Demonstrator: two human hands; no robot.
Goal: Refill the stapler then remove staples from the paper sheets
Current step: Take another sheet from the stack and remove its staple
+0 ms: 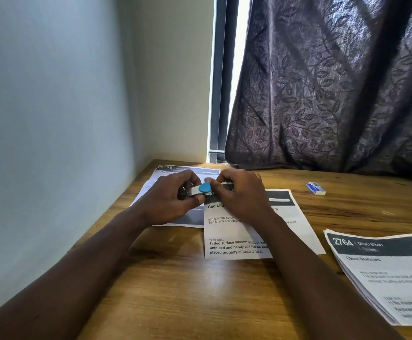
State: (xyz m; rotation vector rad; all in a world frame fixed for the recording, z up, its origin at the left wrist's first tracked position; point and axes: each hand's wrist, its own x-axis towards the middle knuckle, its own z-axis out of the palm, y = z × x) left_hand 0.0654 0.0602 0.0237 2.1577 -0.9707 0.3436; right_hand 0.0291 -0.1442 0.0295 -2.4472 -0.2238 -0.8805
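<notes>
My left hand (173, 197) grips a small stapler (201, 190) with a white body and a blue end piece, held just above the top left corner of a printed sheet (239, 241). My right hand (239, 195) lies curled over the top of that sheet, its thumb and forefinger pinching at the stapler's blue tip; what sits between them is hidden. A second sheet (165, 175) lies under my left hand. A small blue and white staple box (315, 188) rests on the desk to the right.
A stack of printed sheets (386, 273) lies at the right edge of the wooden desk (175, 290). A wall runs along the desk's left side, and a dark patterned curtain (334, 82) hangs behind its far edge.
</notes>
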